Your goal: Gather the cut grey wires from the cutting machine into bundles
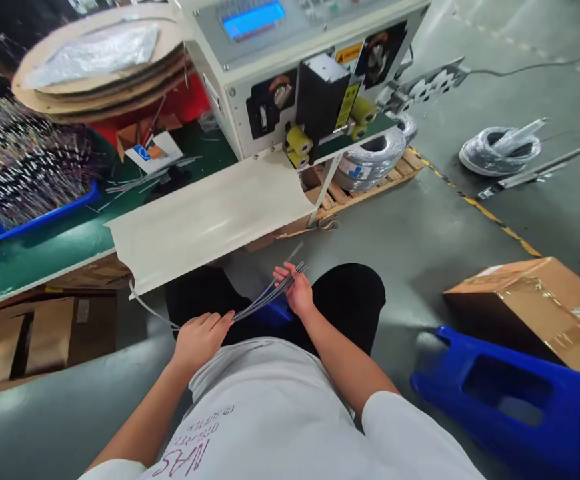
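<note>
**Grey wires (256, 307) held above the lap (351, 293)**

The left hand (204, 339) is closed around them; the right hand (297, 290), fingers half-curled, loosely holds them near one end. Beyond is a white chute (215, 217), then a machine (310, 70) on the green tabletop (35, 263), a blue tray (45, 220) at left.

Grey on the wires (261, 304), cream on the tray (210, 217), green on the desk (35, 263), yellow-and-black stripes along the floor tape (487, 213).

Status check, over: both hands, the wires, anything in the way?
Left hand closed on grey wires. Right hand near one end, fingers partly curled, grip unclear. Wires bridge both hands over dark trousers. No obstruction seen between hands.
</note>
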Demonstrator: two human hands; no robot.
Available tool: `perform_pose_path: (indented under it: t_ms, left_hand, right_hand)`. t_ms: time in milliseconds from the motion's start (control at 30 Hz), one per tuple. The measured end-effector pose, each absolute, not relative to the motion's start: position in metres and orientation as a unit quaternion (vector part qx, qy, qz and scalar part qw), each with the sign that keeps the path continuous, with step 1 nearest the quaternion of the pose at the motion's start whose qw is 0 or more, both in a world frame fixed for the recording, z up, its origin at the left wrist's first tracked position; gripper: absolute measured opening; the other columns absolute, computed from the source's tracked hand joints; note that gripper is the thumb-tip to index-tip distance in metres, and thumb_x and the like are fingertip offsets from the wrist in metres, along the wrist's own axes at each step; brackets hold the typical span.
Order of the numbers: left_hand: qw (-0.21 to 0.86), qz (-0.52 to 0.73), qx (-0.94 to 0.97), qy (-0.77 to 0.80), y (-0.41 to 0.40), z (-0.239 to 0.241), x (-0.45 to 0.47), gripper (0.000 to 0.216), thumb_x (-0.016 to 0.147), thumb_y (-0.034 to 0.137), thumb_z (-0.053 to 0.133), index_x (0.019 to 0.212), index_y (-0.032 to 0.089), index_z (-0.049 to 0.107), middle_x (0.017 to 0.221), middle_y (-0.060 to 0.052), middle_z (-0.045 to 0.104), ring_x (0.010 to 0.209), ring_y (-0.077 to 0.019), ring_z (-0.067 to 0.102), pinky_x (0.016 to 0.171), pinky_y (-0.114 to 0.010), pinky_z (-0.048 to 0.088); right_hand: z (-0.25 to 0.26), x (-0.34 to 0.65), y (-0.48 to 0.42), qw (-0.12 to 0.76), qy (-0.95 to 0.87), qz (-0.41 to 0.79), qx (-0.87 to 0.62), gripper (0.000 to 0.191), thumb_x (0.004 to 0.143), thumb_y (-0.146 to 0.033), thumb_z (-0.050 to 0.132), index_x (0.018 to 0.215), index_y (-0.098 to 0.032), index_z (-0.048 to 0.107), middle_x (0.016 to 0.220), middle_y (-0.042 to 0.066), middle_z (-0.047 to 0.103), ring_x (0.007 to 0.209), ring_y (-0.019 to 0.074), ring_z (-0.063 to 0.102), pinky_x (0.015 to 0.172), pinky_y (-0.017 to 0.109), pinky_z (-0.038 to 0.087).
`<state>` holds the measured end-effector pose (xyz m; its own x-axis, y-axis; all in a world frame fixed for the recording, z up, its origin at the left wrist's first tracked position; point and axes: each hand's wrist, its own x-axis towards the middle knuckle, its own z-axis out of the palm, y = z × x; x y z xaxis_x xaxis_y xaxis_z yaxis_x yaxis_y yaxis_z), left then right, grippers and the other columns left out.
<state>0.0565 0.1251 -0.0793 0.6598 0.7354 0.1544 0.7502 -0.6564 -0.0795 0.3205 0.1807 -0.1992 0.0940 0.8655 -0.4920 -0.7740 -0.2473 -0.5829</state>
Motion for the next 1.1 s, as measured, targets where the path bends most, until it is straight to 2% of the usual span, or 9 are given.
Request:
perform_pose_path:
  t_ms: [133, 233, 400, 500, 633, 767, 933, 1033, 1100]
  left_hand:
    - [-0.025, 0.009, -0.884, -0.466, 0.111, -0.102, 0.055, 0.029, 0.1, 0.032, 0.045, 0.115, 0.026, 0.069, 0.074, -0.001, 0.065, 0.068, -0.0141, 0.061, 0.06, -0.03, 0.041]
    - [-0.054, 0.024, -0.875, -0.481, 0.111, -0.106, 0.054, 0.031, 0.101, 0.034, 0.043, 0.116, 0.028, 0.069, 0.076, -0.002, 0.066, 0.071, -0.0152, 0.061, 0.062, -0.03, 0.041]
    - [-0.05, 0.046, -0.863, -0.501, 0.111, -0.105, 0.052, 0.034, 0.101, 0.035, 0.042, 0.124, 0.028, 0.067, 0.084, -0.004, 0.067, 0.081, -0.0188, 0.061, 0.068, -0.032, 0.043]
    - [-0.04, 0.054, -0.838, -0.541, 0.109, -0.104, 0.043, 0.039, 0.1, 0.037, 0.043, 0.132, 0.025, 0.061, 0.094, -0.008, 0.066, 0.093, -0.0238, 0.06, 0.078, -0.036, 0.045]
    - [-0.047, 0.047, -0.796, -0.601, 0.104, -0.106, 0.025, 0.039, 0.099, 0.04, 0.044, 0.128, 0.021, 0.061, 0.102, -0.01, 0.064, 0.1, -0.0261, 0.056, 0.088, -0.041, 0.044]
    - [-0.063, -0.011, -0.757, -0.65, 0.1, -0.115, 0.012, 0.031, 0.099, 0.04, 0.044, 0.111, 0.019, 0.063, 0.102, -0.01, 0.061, 0.097, -0.0239, 0.054, 0.085, -0.038, 0.044]
    - [-0.043, -0.047, -0.762, -0.645, 0.094, -0.132, 0.008, 0.026, 0.098, 0.034, 0.041, 0.09, 0.019, 0.06, 0.087, -0.007, 0.059, 0.086, -0.0203, 0.054, 0.078, -0.035, 0.043]
    - [-0.041, -0.049, -0.784, -0.617, 0.092, -0.138, 0.001, 0.025, 0.096, 0.035, 0.043, 0.085, 0.02, 0.06, 0.08, -0.005, 0.059, 0.078, -0.0172, 0.055, 0.071, -0.032, 0.043]
    - [-0.038, -0.05, -0.804, -0.591, 0.093, -0.138, -0.002, 0.025, 0.095, 0.034, 0.044, 0.08, 0.021, 0.06, 0.076, -0.004, 0.058, 0.073, -0.016, 0.056, 0.065, -0.031, 0.043]
  right_hand:
    - [-0.195, 0.319, 0.176, 0.609, -0.053, 0.675, -0.414, 0.035, 0.087, -0.043, 0.064, 0.113, -0.02, 0.064, 0.107, 0.01, 0.075, 0.099, 0.0265, 0.073, 0.076, 0.039, 0.057]
    - [-0.196, 0.317, 0.174, 0.606, -0.063, 0.672, -0.42, 0.034, 0.086, -0.044, 0.064, 0.111, -0.021, 0.063, 0.102, 0.008, 0.075, 0.092, 0.0255, 0.073, 0.075, 0.038, 0.056]
    - [-0.198, 0.317, 0.177, 0.612, -0.072, 0.659, -0.432, 0.029, 0.082, -0.046, 0.067, 0.097, -0.022, 0.058, 0.069, -0.003, 0.065, 0.067, 0.0196, 0.069, 0.066, 0.035, 0.056]
    - [-0.202, 0.318, 0.176, 0.607, -0.062, 0.661, -0.436, 0.027, 0.08, -0.044, 0.069, 0.092, -0.023, 0.056, 0.063, -0.006, 0.058, 0.061, 0.0174, 0.066, 0.065, 0.034, 0.055]
    - [-0.213, 0.322, 0.173, 0.613, -0.031, 0.639, -0.464, 0.023, 0.075, -0.036, 0.072, 0.085, -0.022, 0.056, 0.058, -0.008, 0.052, 0.069, 0.0186, 0.068, 0.083, 0.041, 0.055]
    - [-0.228, 0.332, 0.183, 0.59, -0.019, 0.675, -0.442, 0.021, 0.072, -0.035, 0.071, 0.081, -0.024, 0.056, 0.065, -0.006, 0.054, 0.079, 0.0189, 0.068, 0.093, 0.047, 0.052]
    - [-0.234, 0.337, 0.188, 0.567, -0.026, 0.714, -0.41, 0.02, 0.074, -0.035, 0.07, 0.088, -0.025, 0.06, 0.063, -0.009, 0.045, 0.058, 0.0104, 0.052, 0.075, 0.034, 0.053]
    - [-0.236, 0.335, 0.189, 0.552, -0.041, 0.719, -0.42, 0.023, 0.078, -0.037, 0.069, 0.096, -0.024, 0.064, 0.059, -0.01, 0.037, 0.05, 0.0087, 0.042, 0.062, 0.029, 0.049]
    - [-0.239, 0.333, 0.188, 0.545, -0.039, 0.713, -0.44, 0.022, 0.08, -0.038, 0.068, 0.096, -0.023, 0.064, 0.057, -0.011, 0.036, 0.049, 0.0087, 0.042, 0.06, 0.028, 0.05]
